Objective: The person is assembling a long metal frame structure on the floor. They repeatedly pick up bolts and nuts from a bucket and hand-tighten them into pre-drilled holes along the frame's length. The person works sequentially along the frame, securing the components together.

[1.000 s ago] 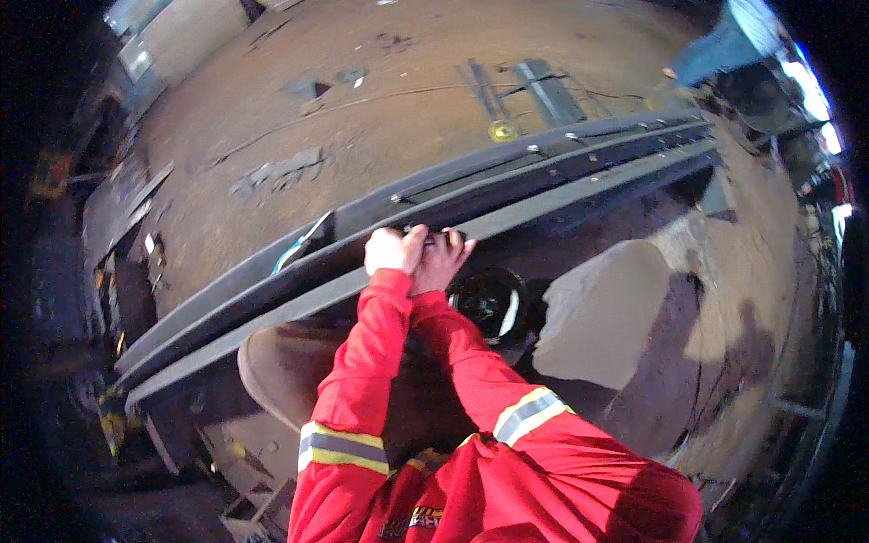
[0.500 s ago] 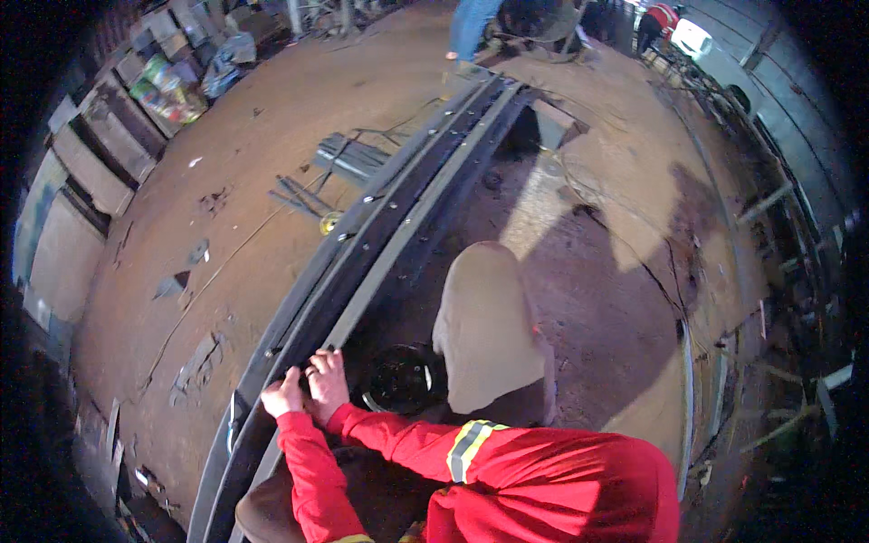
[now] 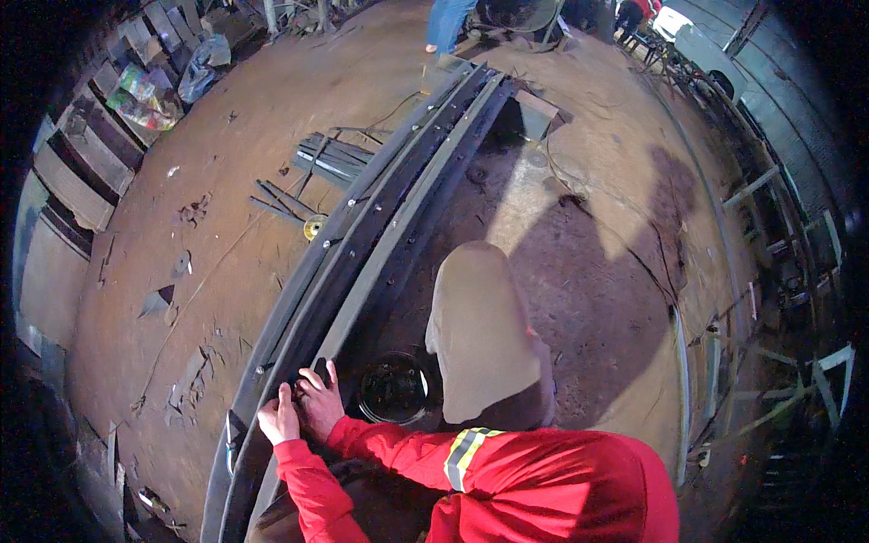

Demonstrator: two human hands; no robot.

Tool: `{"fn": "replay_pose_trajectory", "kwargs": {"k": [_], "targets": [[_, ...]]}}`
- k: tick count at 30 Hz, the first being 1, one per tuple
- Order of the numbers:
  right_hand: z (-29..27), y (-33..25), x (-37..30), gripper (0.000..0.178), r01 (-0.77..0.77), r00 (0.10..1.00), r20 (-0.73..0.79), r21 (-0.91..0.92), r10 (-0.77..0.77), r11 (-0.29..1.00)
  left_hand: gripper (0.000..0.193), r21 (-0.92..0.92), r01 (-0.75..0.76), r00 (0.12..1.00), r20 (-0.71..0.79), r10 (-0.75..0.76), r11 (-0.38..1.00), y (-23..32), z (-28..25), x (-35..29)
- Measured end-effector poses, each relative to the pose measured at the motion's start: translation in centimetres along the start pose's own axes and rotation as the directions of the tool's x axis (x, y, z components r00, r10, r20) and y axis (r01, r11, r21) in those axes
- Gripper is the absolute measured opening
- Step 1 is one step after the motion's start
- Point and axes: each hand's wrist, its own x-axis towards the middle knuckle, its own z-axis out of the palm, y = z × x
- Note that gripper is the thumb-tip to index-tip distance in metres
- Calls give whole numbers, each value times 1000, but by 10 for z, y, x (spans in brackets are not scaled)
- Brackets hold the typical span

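Observation:
A long dark steel beam [image 3: 312, 303], made of parallel rails with several bolts [image 3: 327, 243] along it, runs from near left to the far middle. At its near part my left hand [image 3: 279, 418] is closed, thumb raised, over the rails. Close beside it, my right hand [image 3: 319, 400] has its fingers bent at the edge of the inner rail. Both hands are nearly touching. Whatever small thing they may hold is hidden by the fingers. Just right of my right hand, a round black container [image 3: 395, 387] with dark contents stands on the ground.
Left of the beam lie a bundle of dark metal bars [image 3: 337, 158] and a yellow disc [image 3: 314, 226]. Flat panels [image 3: 68, 185] lean at the far left. A person's blue-trousered leg [image 3: 450, 23] stands beyond the beam's far end. Cables [image 3: 625, 249] cross the ground at right.
The view has shifted a little, so the scene sits slightly lower left or higher. My hands stay at the same part of the beam; my right fingers have spread slightly.

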Motion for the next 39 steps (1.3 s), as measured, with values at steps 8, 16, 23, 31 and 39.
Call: {"fn": "replay_pose_trajectory", "kwargs": {"k": [8, 16, 23, 31, 39], "targets": [[10, 9, 7, 23, 12, 1000, -15, -95, -13, 995, 55, -29, 90, 989, 118, -86, 996, 20, -9, -13], [17, 1, 9, 26, 32, 999, 18, -185, -29, 982, 51, -5, 138, 988, 66, -137, 990, 10, 3, -4], [15, 8, 6, 24, 7, 992, -123, 9, -6, 1000, 48, -103, 107, 994, 35, -104, 989, 3, 6, -3], [20, 10, 1, 22, 134, 979, -151, -40, -139, 990, 47, -121, 132, 983, -110, -145, 984, 8, 7, -11], [21, 4, 2, 31, 11, 1000, 22, -189, -7, 982, 51, -41, 230, 969, 106, -224, 972, 14, -10, -8]]}}
